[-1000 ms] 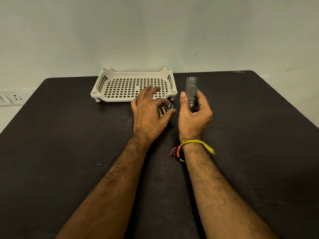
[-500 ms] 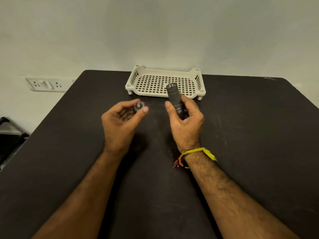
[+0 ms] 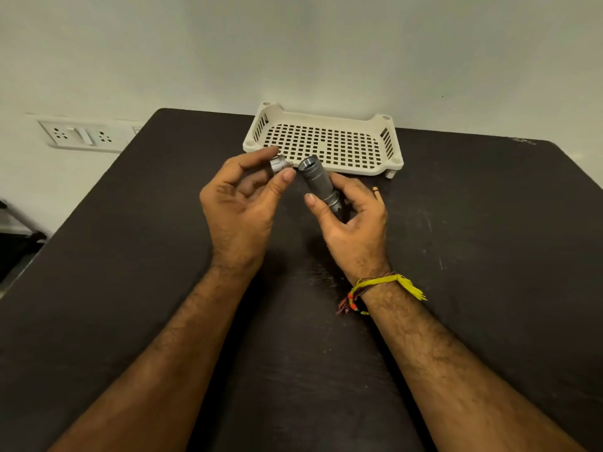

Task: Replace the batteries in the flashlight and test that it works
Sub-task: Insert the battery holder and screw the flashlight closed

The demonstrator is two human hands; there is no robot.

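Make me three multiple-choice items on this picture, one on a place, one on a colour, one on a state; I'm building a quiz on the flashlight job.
1. Where is the tray?
A. at the table's far edge, beyond the hands
B. at the near edge, under the forearms
C. on the floor

2. What colour is the tray?
A. red
B. cream
C. blue

3. How is the cap?
A. screwed onto the flashlight
B. lying in the tray
C. off, pinched in the left hand

Answers:
1 A: the tray sits on the table by the wall, past both hands.
2 B: its plastic is cream.
3 C: the left hand pinches the cap beside the open end of the flashlight, which the right hand holds.
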